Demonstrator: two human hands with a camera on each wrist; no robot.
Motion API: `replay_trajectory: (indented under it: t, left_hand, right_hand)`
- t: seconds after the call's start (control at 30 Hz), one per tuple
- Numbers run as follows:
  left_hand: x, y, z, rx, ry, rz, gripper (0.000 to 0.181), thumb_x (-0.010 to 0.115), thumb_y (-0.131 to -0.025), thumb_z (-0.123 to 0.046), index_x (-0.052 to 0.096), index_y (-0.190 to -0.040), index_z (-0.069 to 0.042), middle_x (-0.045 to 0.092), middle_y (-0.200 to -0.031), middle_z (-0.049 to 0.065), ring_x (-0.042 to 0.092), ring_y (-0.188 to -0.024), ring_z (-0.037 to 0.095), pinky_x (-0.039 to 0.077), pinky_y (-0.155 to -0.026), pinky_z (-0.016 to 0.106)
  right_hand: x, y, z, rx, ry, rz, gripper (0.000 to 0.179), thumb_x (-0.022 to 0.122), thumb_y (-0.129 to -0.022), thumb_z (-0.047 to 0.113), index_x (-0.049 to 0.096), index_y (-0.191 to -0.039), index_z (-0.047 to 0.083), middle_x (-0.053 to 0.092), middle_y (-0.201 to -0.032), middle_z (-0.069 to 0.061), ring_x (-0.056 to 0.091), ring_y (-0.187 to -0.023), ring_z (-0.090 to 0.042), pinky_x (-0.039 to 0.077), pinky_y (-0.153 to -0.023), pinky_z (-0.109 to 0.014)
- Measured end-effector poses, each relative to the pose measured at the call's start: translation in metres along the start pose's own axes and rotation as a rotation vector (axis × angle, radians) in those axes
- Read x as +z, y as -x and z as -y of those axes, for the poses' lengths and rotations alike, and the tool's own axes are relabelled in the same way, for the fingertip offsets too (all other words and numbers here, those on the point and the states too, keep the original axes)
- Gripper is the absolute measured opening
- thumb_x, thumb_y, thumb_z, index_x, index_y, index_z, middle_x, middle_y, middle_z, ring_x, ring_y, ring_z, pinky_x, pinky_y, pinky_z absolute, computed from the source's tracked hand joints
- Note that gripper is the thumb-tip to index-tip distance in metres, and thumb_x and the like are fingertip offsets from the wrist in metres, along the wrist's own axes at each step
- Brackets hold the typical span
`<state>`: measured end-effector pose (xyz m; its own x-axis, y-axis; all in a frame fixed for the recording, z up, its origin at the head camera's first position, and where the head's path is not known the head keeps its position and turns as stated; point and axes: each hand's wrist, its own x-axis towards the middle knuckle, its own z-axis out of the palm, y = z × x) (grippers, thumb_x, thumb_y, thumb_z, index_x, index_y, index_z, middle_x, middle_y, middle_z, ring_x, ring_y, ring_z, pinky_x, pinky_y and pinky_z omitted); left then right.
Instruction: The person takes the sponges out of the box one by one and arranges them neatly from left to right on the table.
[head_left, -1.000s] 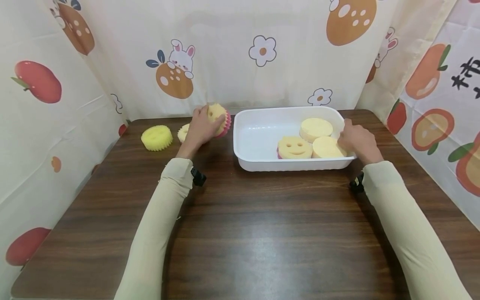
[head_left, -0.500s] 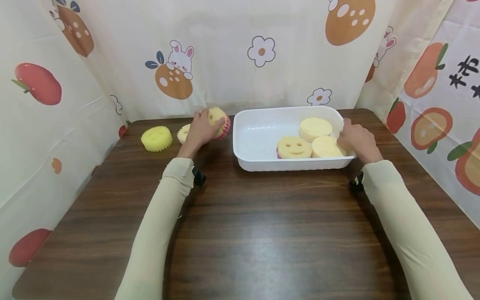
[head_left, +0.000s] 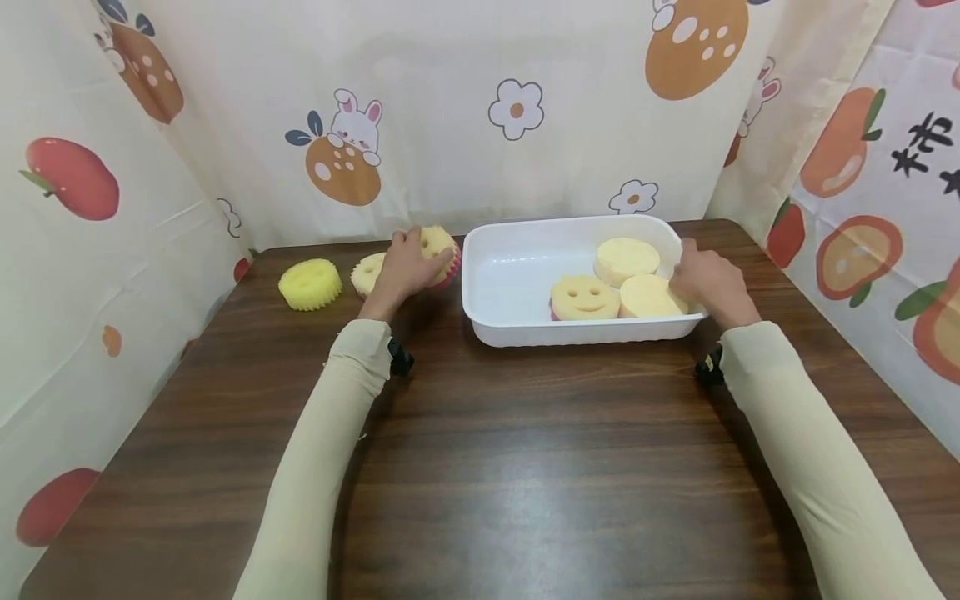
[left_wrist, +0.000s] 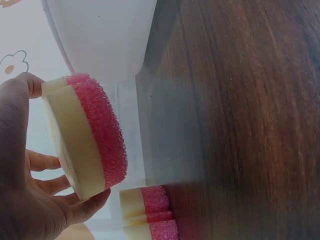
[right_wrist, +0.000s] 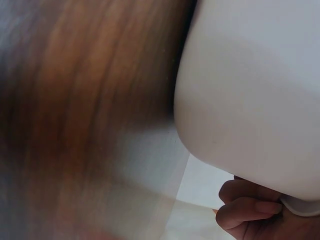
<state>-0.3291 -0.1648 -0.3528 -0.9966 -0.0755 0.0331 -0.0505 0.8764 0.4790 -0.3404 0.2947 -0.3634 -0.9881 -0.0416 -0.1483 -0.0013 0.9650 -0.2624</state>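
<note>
My left hand (head_left: 407, 265) holds a round, scalloped sponge (head_left: 441, 243) with face-like holes, just left of the white rectangular dish (head_left: 517, 335). In the left wrist view the sponge (left_wrist: 82, 140) is tilted between thumb and fingers, its cream layer toward the palm and its pink scrubbing layer facing away. My right hand (head_left: 708, 285) grips the rim at the dish's right end; its curled fingers (right_wrist: 240, 212) show against the outer wall in the right wrist view. Inside the dish lie a smiley sponge (head_left: 585, 298) and two plain round cream sponges (head_left: 627, 260), all toward the right.
To the left of my left hand, a cream scalloped sponge (head_left: 367, 273) stays partly covered by that hand. Farther left sits a yellow scalloped sponge (head_left: 310, 284). A printed curtain (head_left: 450, 150) rises behind the brown wooden table (head_left: 525, 467).
My left hand has brought its sponge slightly lower and a little to the right. The right hand keeps its grip on the dish, and the head view has shifted a little.
</note>
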Motion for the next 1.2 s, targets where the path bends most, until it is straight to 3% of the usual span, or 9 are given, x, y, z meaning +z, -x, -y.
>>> replay_trajectory:
  t: [0.4, 0.83, 1.2]
  left_hand:
    - [0.005, -0.001, 0.002, 0.018, -0.025, 0.046, 0.095, 0.048, -0.089, -0.067, 0.018, -0.158, -0.009, 0.024, -0.158, 0.022, 0.036, -0.14, 0.037, 0.032, -0.118, 0.056]
    - [0.012, -0.004, 0.005, 0.066, -0.03, 0.047, 0.093, 0.048, -0.091, -0.063, 0.021, -0.157, -0.003, 0.026, -0.159, 0.025, 0.028, -0.147, 0.038, 0.028, -0.12, 0.054]
    - [0.016, -0.008, 0.005, 0.084, -0.066, 0.062, 0.093, 0.05, -0.092, -0.062, 0.021, -0.156, -0.001, 0.029, -0.157, 0.026, 0.029, -0.147, 0.04, 0.029, -0.12, 0.053]
  right_hand:
    - [0.0, 0.003, 0.0, -0.013, 0.016, -0.024, 0.062, 0.037, -0.099, 0.025, 0.019, -0.148, -0.008, 0.051, -0.122, -0.04, 0.056, -0.095, -0.047, 0.047, -0.077, -0.06]
    - [0.002, 0.004, 0.0, 0.009, 0.026, -0.009, 0.064, 0.038, -0.099, 0.025, 0.016, -0.149, -0.009, 0.051, -0.122, -0.039, 0.055, -0.095, -0.046, 0.048, -0.078, -0.06]
    - [0.002, 0.004, 0.001, 0.009, 0.011, -0.004, 0.064, 0.041, -0.099, 0.025, 0.019, -0.148, -0.009, 0.051, -0.122, -0.038, 0.055, -0.093, -0.045, 0.047, -0.078, -0.06]
